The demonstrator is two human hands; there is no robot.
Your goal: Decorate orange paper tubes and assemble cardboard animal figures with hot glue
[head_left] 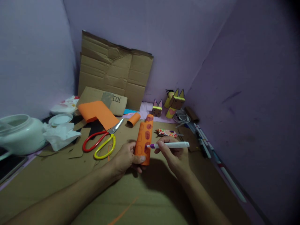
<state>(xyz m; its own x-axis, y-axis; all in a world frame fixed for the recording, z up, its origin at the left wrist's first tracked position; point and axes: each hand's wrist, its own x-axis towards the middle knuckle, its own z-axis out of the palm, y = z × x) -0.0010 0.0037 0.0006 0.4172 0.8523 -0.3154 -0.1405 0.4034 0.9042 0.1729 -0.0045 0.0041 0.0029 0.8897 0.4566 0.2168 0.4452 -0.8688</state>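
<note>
My left hand (127,157) is closed around the lower part of an orange paper tube (142,140), held up above the cardboard. Drawn ovals run along the tube in two columns; several in the right column are filled in dark purple, while the left ones are outlines. Between the fingers of my right hand (174,153) is a white marker (175,145) with a purple front end. Its tip touches, or almost touches, an oval on the tube's right side. Behind the tube's upper end shows another orange piece with a coloured oval; I cannot tell whether it is attached.
Scissors (105,140) with red and yellow handles lie left of the tube, near an orange sheet (98,114). A small orange roll (134,119) and animal-faced paper figures (177,103) stand behind. A white pot (23,134) is far left; markers (203,140) line the right edge.
</note>
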